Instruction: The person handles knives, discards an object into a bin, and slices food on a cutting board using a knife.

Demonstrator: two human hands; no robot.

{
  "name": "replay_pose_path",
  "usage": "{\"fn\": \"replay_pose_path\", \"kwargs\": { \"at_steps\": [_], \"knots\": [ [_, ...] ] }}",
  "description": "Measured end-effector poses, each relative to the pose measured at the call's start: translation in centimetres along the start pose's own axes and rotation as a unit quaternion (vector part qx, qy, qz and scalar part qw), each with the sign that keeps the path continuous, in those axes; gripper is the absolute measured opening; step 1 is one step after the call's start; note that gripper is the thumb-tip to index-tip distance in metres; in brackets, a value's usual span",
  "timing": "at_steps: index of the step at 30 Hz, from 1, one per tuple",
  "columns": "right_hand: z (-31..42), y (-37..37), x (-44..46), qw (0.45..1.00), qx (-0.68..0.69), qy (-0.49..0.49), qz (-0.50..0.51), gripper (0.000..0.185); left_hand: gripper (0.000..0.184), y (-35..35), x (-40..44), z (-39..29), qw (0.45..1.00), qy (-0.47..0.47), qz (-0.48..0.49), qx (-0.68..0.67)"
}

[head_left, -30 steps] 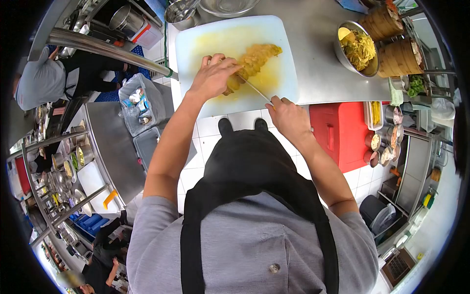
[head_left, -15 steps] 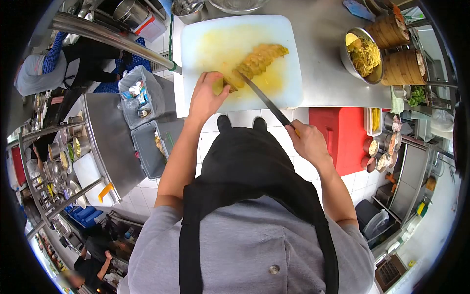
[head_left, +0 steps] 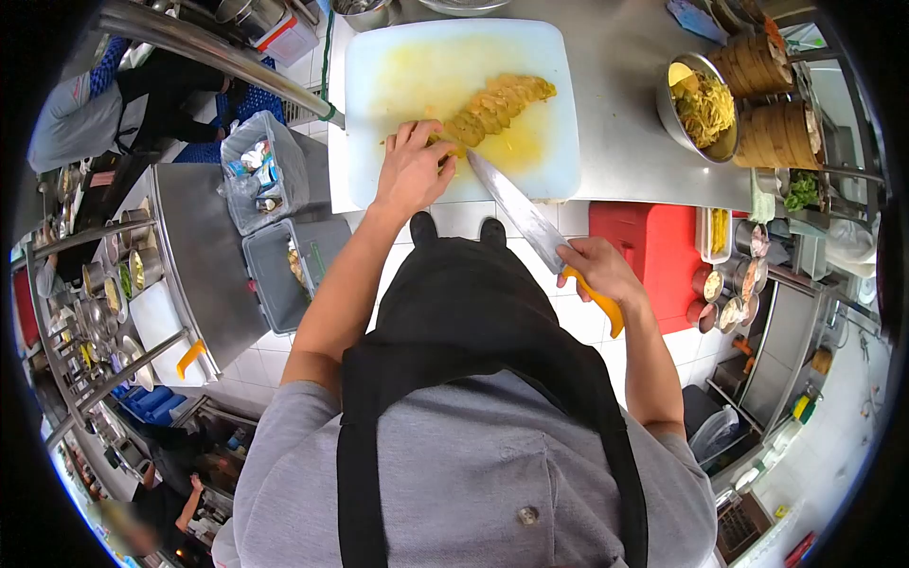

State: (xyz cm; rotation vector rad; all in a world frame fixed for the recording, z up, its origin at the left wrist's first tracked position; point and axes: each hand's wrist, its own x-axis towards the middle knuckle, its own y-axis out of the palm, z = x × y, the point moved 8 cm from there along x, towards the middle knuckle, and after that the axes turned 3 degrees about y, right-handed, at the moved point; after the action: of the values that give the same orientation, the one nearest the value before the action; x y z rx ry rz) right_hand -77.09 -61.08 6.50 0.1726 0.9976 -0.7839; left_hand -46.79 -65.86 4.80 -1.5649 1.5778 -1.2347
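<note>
A row of yellow-brown food slices (head_left: 502, 102) lies slantwise on the white cutting board (head_left: 559, 57), which is stained yellow. My left hand (head_left: 413, 170) rests at the lower left end of the row, its bent fingers against a piece that they partly cover. In my right hand (head_left: 599, 269) is a knife (head_left: 519, 210) with an orange handle, held where blade and handle meet. The broad side of the blade shows, and its tip is at the board's front part, just right of my left fingertips.
A metal bowl of shredded yellow food (head_left: 703, 106) stands right of the board, beside bamboo steamers (head_left: 775, 135). A red container (head_left: 644, 265) is below the counter. A metal rail (head_left: 227, 62) runs at the left. Two other people are at the left.
The knife has turned from slicing at the row, through a low slant, to show its flat side and orange handle. My left hand left the row's end, then came back against it.
</note>
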Motion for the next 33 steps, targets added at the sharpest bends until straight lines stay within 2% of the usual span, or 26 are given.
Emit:
{"fn": "replay_pose_path", "kwargs": {
  "at_steps": [6, 10, 12, 16, 18, 19, 21, 23, 25, 27, 29, 33],
  "knots": [
    [0.5, 0.2, 1.4, 1.0, 0.002, -0.019, 0.024, 0.041, 0.028, 0.3, -0.7, 0.2, 0.999, -0.013, -0.029, -0.02],
    [1.0, -0.8, 0.9, 1.0, 0.0, -0.022, -0.002, 0.042, 0.033, 0.5, -0.6, -0.8, 0.999, 0.005, -0.048, -0.004],
    [0.5, -1.3, 0.4, 1.0, -0.009, -0.023, -0.01, 0.042, 0.036, 1.2, -0.5, -1.3, 0.999, 0.021, -0.028, 0.026],
    [-0.5, -2.1, -1.6, 0.998, -0.03, -0.024, -0.041, 0.04, 0.039, 0.6, -0.8, -1.0, 1.0, 0.007, -0.02, 0.016],
    [-0.4, -2.2, -2.4, 0.997, -0.04, -0.018, -0.062, 0.04, 0.04, -1.4, -1.2, -0.4, 0.995, 0.012, -0.097, -0.026],
    [0.4, -2.2, -2.8, 0.991, -0.082, -0.054, -0.092, 0.037, 0.04, -1.4, -1.6, 0.1, 0.995, 0.012, -0.098, -0.026],
    [1.1, -1.3, -2.4, 0.98, -0.126, -0.089, -0.124, 0.033, 0.037, -1.2, -3.3, 3.6, 0.958, -0.131, -0.129, -0.22],
    [3.0, 0.7, -1.3, 0.9, -0.303, -0.219, -0.225, 0.023, 0.035, -1.0, -4.0, 3.7, 0.966, -0.118, -0.129, -0.19],
    [5.2, 3.4, -0.4, 0.875, -0.318, -0.266, -0.25, 0.017, 0.031, 0.0, -4.3, 3.0, 0.962, -0.094, -0.132, -0.219],
    [6.9, 5.5, 1.2, 0.857, -0.393, -0.236, -0.237, 0.018, 0.032, 0.5, -3.9, 2.7, 0.959, -0.098, -0.14, -0.225],
    [7.3, 6.6, 2.5, 0.849, -0.411, -0.234, -0.233, 0.019, 0.031, 0.5, -3.3, 2.4, 0.956, -0.069, -0.145, -0.246],
    [9.0, 7.3, 3.1, 0.831, -0.442, -0.235, -0.241, 0.023, 0.03, 0.7, -3.1, 2.6, 0.962, -0.089, -0.115, -0.231]
  ]
}}
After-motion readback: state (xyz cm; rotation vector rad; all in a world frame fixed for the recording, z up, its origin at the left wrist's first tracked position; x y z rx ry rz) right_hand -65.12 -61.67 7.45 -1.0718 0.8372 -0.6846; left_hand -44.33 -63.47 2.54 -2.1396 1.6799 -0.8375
